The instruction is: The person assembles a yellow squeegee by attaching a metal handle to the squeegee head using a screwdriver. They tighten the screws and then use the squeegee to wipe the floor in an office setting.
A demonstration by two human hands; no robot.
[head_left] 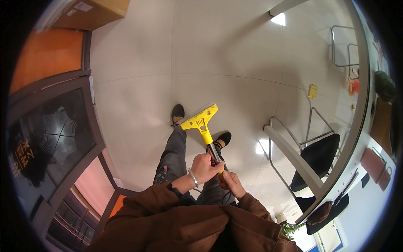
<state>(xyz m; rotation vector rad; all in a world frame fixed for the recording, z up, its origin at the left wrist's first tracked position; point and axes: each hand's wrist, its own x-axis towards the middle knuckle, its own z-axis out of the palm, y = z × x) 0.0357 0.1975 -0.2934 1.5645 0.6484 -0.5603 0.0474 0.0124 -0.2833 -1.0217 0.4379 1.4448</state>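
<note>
Brown jacket sleeves [184, 218] up close, both hands wrapped around a yellow floor scraper [204, 126]: left hand [205, 167] gripping the metal shaft, right hand [230, 181] closed on its lower end, blade angled above the tiled floor [226, 54].

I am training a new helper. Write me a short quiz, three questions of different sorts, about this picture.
1. True or false: both hands hold the scraper by its handle.
2. The scraper's wide head is: A red, B yellow, C blue.
3. What does the left hand wear at the wrist?

Key
1. True; the right hand grips the lower end.
2. B.
3. A silver bracelet.
</note>
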